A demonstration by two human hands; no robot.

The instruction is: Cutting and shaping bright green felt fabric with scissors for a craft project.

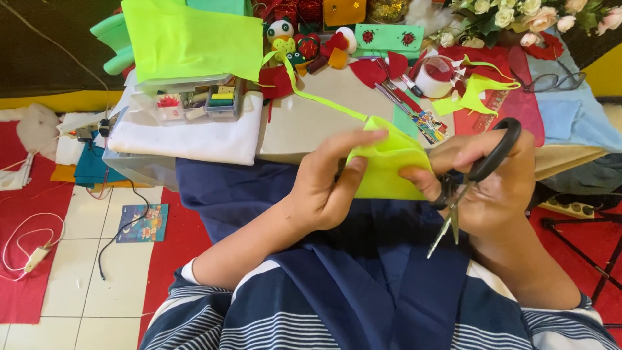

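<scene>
Both hands [324, 188] [492, 185] pinch yellow-green felt [385, 165]; scissors [476, 181] hang right.

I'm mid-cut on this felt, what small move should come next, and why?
Probably swing the scissors back up to the folded neon-yellow felt. Their blades point down, away from it, while the left hand and the right hand both pinch its edges.

Both hands raised and brought close together above the lap

The left hand [324, 185] is held palm-in, fingers stretched to the right and the thumb pinched toward them; its forearm is angled up from the lower left. The right hand [489, 178] is turned palm-in, thumb hooked through a loop, fingers curled, index tip pressed near the left thumb; its forearm is bent up from the lower right
</scene>
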